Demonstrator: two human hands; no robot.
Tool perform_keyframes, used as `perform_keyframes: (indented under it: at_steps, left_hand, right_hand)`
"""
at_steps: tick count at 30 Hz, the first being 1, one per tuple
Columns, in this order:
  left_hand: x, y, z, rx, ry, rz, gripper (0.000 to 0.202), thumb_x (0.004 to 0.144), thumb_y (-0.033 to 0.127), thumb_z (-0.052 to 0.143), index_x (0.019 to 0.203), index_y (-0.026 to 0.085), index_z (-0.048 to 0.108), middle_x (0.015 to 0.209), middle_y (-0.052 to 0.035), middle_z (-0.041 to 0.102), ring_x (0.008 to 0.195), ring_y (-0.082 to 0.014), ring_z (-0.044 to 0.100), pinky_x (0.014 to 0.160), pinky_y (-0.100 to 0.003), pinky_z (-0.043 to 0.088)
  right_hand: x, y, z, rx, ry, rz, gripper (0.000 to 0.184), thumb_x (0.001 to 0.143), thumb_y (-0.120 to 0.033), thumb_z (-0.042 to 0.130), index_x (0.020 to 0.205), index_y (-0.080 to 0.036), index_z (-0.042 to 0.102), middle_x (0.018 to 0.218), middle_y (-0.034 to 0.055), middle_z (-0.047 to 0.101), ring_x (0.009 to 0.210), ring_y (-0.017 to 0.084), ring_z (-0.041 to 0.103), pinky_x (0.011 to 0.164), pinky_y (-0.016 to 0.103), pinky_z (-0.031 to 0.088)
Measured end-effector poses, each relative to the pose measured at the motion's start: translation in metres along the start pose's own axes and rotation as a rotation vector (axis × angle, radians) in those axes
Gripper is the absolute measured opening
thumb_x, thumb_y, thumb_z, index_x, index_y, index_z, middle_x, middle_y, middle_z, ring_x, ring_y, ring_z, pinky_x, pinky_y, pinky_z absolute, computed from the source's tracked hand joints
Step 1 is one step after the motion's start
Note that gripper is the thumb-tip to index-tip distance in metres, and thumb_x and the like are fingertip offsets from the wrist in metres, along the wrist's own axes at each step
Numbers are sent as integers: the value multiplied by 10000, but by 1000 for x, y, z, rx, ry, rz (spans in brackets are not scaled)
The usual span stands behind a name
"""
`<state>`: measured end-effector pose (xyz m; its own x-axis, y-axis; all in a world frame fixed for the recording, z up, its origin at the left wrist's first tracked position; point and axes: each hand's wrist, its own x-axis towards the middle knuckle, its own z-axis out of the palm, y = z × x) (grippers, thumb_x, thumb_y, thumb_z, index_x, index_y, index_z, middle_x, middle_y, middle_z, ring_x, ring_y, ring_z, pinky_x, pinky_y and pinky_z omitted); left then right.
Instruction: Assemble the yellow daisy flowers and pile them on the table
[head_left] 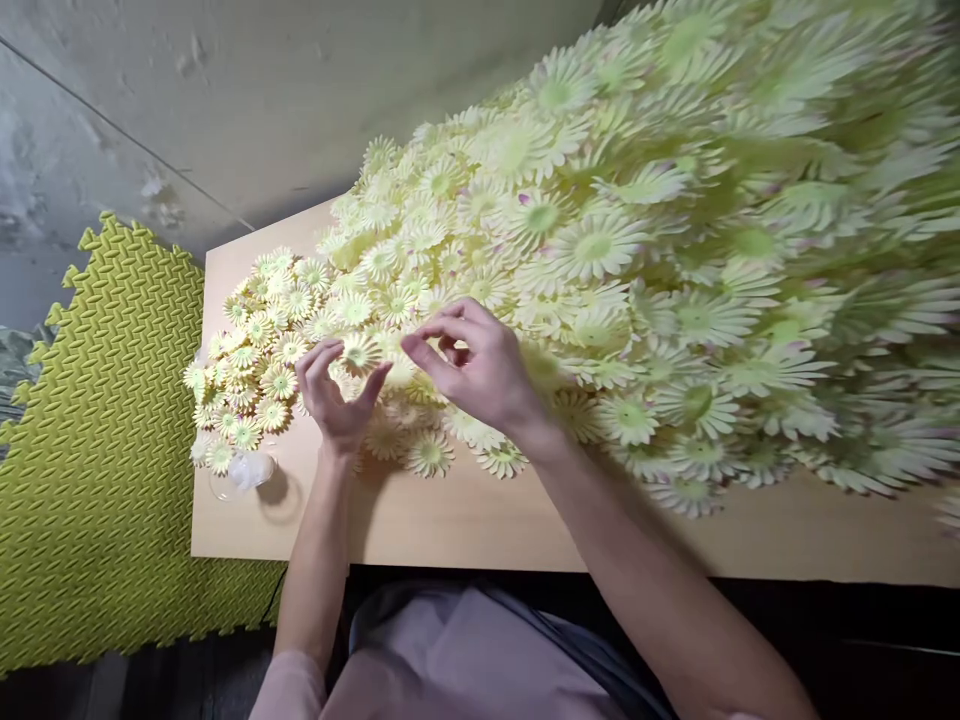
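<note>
A huge heap of pale yellow-green artificial daisy flowers (600, 230) covers most of a light wooden table (465, 520). My left hand (334, 390) is curled at the heap's near edge, thumb and fingers closed round one daisy (358, 352). My right hand (472, 365) hovers just to its right over the flowers, fingertips pinched together; what they hold, if anything, is hidden. The two hands are almost touching above the same patch of flowers.
A small clear plastic piece (244, 470) lies on the table near its left corner. Green interlocking foam mats (97, 450) cover the floor on the left. A grey concrete floor (262, 90) lies beyond the table. My pink-clothed lap sits below the table's near edge.
</note>
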<state>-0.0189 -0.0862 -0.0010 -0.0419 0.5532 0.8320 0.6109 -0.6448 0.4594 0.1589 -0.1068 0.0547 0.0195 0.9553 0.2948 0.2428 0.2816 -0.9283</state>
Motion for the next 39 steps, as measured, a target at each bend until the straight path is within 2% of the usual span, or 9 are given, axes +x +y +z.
perform_keyframes:
  at_steps: [3,5,12,16,19,25,29,33,39]
  left_hand:
    - [-4,8,6,-74,-135,68,599,719,331,792,1209,248,457,1103,-45,518,1059,-187,600,901,-391,578]
    - [-6,13,8,-91,-214,85,574,738,336,776,1209,245,460,1108,-54,535,1061,-191,610,899,-396,582]
    - [-4,16,10,-55,-316,166,470,731,359,776,1113,211,545,1050,-60,603,1046,-211,644,885,-414,589]
    - [-3,17,6,-62,-359,122,215,834,268,677,1034,216,619,1030,-58,642,1099,-212,649,908,-415,579]
    - [-3,19,3,-83,-314,71,172,893,176,566,1040,211,648,1055,-70,682,1049,-185,672,888,-395,582]
    - [-5,19,-2,-167,-251,-232,205,847,165,638,1045,196,680,932,-60,719,841,-144,687,729,-284,576]
    - [-4,23,-3,-335,-335,-460,271,840,226,666,1110,221,676,831,-21,677,660,-83,614,601,-218,516]
    - [1,28,-3,-486,-388,-653,299,820,294,696,1111,235,665,594,52,476,505,-51,424,486,-192,392]
    - [6,27,-4,-823,-483,-976,363,756,339,757,1073,280,590,575,83,344,455,-41,283,414,-177,252]
  right_hand:
    - [0,22,-1,165,-202,94,340,803,-503,684,854,-171,729,990,61,509,640,84,476,494,244,438]
    - [0,30,-1,273,-246,107,360,791,-523,685,802,-165,725,1012,63,483,689,97,507,490,237,446]
    - [2,35,-7,235,-174,91,385,768,-521,710,640,-164,643,913,47,379,773,136,451,464,222,402]
    - [2,37,-6,252,-183,106,440,789,-557,670,614,-157,611,898,40,368,764,132,427,472,226,392]
    - [2,39,-3,286,-142,115,443,791,-579,657,661,-156,634,859,31,391,740,123,428,472,214,377]
    - [1,41,-2,270,-121,27,435,715,-535,756,961,-182,690,922,32,512,641,89,447,544,241,442]
    - [0,39,0,300,-146,-66,274,807,-443,704,799,-170,725,796,34,607,614,99,492,534,256,395]
    - [-1,40,-1,484,-191,47,203,772,-362,754,716,-168,741,715,22,612,620,104,517,522,255,363]
    - [-2,43,-3,807,-360,333,198,681,-330,822,624,-160,738,635,-11,576,502,54,447,458,234,303]
